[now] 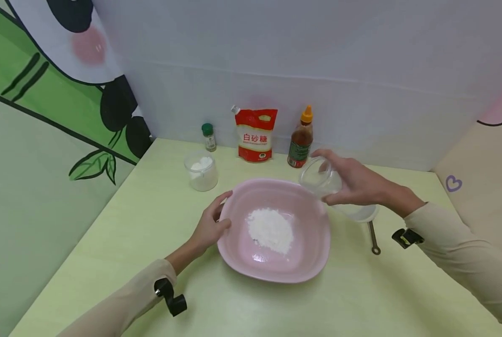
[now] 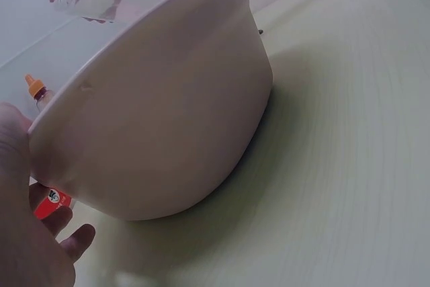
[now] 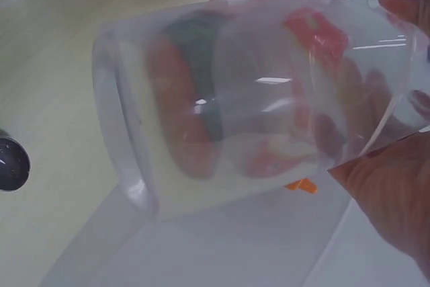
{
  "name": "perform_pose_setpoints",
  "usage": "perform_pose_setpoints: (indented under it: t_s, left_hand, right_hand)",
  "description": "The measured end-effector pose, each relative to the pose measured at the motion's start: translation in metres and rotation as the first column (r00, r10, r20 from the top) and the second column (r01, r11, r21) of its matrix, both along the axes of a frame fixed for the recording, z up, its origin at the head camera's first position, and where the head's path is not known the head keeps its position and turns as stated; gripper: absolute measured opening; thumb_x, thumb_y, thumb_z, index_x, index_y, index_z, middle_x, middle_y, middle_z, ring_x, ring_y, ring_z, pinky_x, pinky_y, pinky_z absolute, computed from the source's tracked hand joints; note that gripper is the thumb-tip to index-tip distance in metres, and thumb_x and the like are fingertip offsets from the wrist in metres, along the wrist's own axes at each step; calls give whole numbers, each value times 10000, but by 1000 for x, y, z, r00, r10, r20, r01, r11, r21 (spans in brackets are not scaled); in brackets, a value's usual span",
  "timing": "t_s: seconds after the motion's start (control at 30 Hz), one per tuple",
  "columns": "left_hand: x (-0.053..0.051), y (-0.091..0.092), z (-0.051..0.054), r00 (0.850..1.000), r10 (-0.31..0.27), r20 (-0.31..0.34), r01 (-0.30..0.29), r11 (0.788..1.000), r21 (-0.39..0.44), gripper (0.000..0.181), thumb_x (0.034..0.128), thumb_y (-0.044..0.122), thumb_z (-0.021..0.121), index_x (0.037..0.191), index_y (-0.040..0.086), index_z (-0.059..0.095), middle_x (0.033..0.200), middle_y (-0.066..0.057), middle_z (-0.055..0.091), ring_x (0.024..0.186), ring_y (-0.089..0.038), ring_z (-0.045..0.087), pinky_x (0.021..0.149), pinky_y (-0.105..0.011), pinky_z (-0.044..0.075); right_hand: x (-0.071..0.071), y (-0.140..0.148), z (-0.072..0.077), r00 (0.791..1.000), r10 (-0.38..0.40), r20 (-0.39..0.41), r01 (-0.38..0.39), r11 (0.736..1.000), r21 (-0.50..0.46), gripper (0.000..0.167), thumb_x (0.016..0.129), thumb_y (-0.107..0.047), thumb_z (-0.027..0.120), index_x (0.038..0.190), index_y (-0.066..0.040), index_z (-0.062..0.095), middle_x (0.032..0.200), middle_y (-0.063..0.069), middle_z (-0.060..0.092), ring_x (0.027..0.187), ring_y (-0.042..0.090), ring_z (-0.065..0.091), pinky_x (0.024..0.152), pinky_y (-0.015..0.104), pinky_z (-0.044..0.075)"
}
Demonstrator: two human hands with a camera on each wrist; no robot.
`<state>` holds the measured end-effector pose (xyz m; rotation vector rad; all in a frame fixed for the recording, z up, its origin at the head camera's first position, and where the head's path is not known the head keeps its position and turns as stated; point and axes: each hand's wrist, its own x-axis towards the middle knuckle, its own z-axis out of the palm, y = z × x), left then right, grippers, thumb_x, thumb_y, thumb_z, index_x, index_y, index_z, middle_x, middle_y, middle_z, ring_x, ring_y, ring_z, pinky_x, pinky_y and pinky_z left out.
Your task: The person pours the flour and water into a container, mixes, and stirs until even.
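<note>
A pink plastic basin (image 1: pixel 234 255) stands on the table with a heap of white powder (image 1: pixel 269 229) on its bottom. My left hand (image 1: pixel 210 224) grips the basin's left rim; in the left wrist view its fingers (image 2: pixel 79 241) curl beneath the rim against the outer wall. Above the basin's right rim, my right hand (image 1: pixel 356 182) holds a clear jar (image 1: pixel 318 180) tilted on its side. In the right wrist view, fingers and thumb wrap the see-through jar (image 3: pixel 255 105). I cannot tell whether anything remains in it.
Behind the basin stand a jar of white contents (image 1: pixel 203 173), a small green-capped bottle (image 1: pixel 208 137), a red sugar pouch (image 1: pixel 256 135) and a sauce bottle (image 1: pixel 300 145). Right of the basin, a white round container (image 1: pixel 364 214) is partly hidden, with a dark handle (image 1: pixel 374 238) near it.
</note>
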<state>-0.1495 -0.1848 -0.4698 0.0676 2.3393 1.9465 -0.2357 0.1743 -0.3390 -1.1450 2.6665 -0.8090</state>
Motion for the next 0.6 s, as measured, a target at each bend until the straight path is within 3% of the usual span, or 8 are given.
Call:
perform_pose_setpoints:
  t_s: [0.3,0.6]
  left_hand:
    - [1,1,2,1000,-4,-13,3,1000,-5,812,765,-106,473,1541,96,350,1476,-264,491,1191,-402,561,779,-258,557]
    - [1,2,0,1000,-1,-12,1,1000,1,811,766,-107,479,1540,102,355,1475,-263,492,1202,-407,559,795,-264,556]
  right_hand:
    - [3,-9,2,1000,30,1,-30,999,44,881,712,-160,839,1443,-249,355,1133,83,637,918,210,638,792,387,532]
    - [5,-16,4,999,48,9,-48,993,107,861,725,-206,831,1443,-268,361,1113,64,643,905,198,621,790,375,525]
